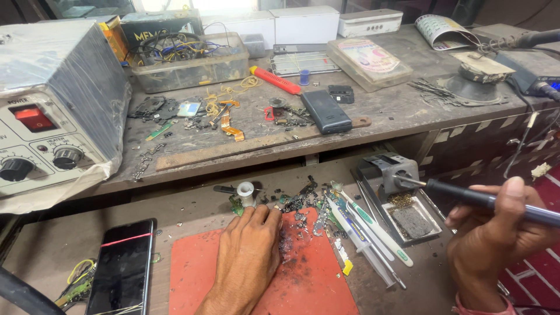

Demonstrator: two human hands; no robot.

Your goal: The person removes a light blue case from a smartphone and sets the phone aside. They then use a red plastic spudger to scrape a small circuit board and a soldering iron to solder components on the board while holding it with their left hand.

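Here the soldering iron (490, 201) lies across the right hand (496, 239), fingers and thumb pinched round its dark handle, its tip reaching away leftward into the grey metal holder (392, 170). Just below that tip sits a tray with a sponge (412, 220). Well left of the grip, the left hand (248, 256) rests palm-down, fingers together, on the red mat (315, 286), fingertips beside a small solder spool (246, 191).

L hand (248, 256) lay on mat (309, 286), phone (122, 268) to its left, syringes (364, 239) right, soldering iron (484, 199) in R hand (496, 242) beyond.
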